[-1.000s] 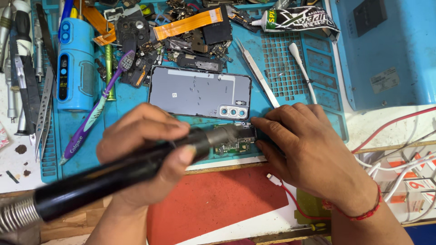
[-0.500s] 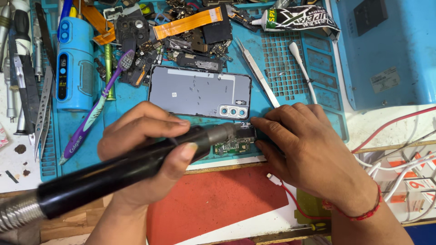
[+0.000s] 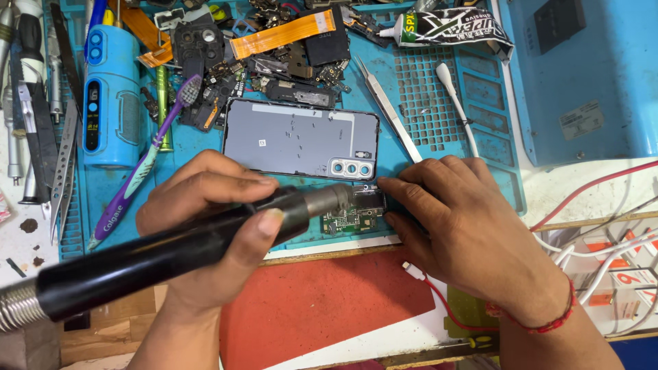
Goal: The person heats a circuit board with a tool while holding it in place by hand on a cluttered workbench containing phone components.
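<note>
From the head view, the left hand (image 3: 205,226) wraps tightly around a thick black cylindrical hot-air handle (image 3: 171,250), thumb pressed along its top; the handle runs from a ribbed metal hose at the lower left up to a grey metal nozzle (image 3: 332,200). The nozzle tip sits right over a small green circuit board (image 3: 353,219) lying on the front edge of a turquoise rubber work mat (image 3: 445,103).

The right hand (image 3: 466,233) rests on the mat just beside the board, fingers curled downward with the fingertips (image 3: 387,188) pressing on the board's right end; whether it pinches something small there I cannot tell. A red thread band circles that wrist.

Just behind the board lies a grey phone back cover (image 3: 298,140), flat, with three camera rings at its lower right corner, close to the nozzle.

Further back on the mat: slim steel tweezers (image 3: 387,109), a white plastic spudger (image 3: 456,103), an orange flat flex strip (image 3: 281,34) amid dark loose phone parts, a black-and-white glue tube (image 3: 445,27), a purple toothbrush (image 3: 147,157), and a light-blue cylindrical device (image 3: 110,96). In front of the mat lies a red rectangular pad (image 3: 322,308). At the right stands a blue box-shaped unit (image 3: 582,75), with red and white wires (image 3: 603,240) trailing below it.
</note>
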